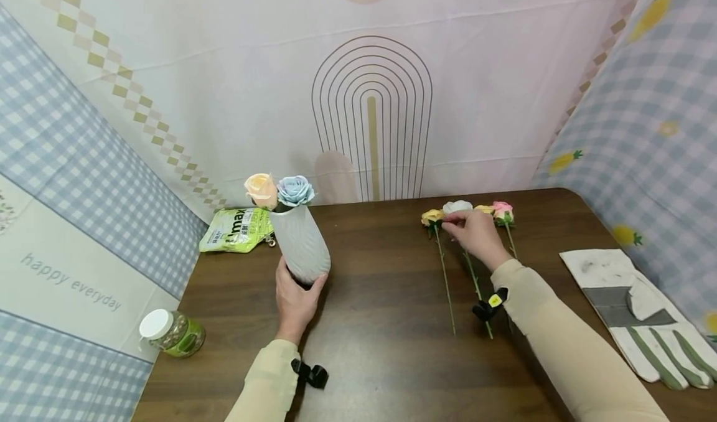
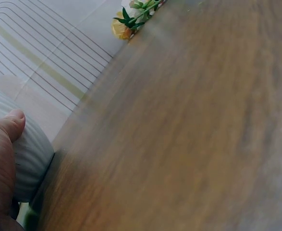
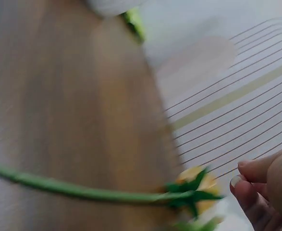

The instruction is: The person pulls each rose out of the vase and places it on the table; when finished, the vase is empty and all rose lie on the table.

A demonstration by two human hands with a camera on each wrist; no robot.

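Around the lower part of a ribbed pale grey vase (image 1: pixel 299 241), the fingers and thumb of my left hand (image 1: pixel 297 300) hold it from the near side. Upright in its mouth are a peach rose (image 1: pixel 261 190) and a light blue rose (image 1: pixel 295 190). Over the stemmed flowers at the right is my right hand (image 1: pixel 476 232), thumb and forefinger close together beside a yellow rose (image 1: pixel 432 217). The right wrist view shows those fingertips (image 3: pixel 237 180) near the bloom, nothing visible between them. A white rose (image 1: pixel 457 206) and a pink rose (image 1: pixel 503 211) lie alongside, partly behind the hand.
Behind the vase lies a green and white pouch (image 1: pixel 235 230). A white-lidded jar (image 1: pixel 173 333) stands at the left edge of the brown table (image 1: pixel 381 347). White, grey and green gloves (image 1: pixel 638 316) lie at the right. Patterned cloth (image 1: pixel 252 86) hangs around the table.
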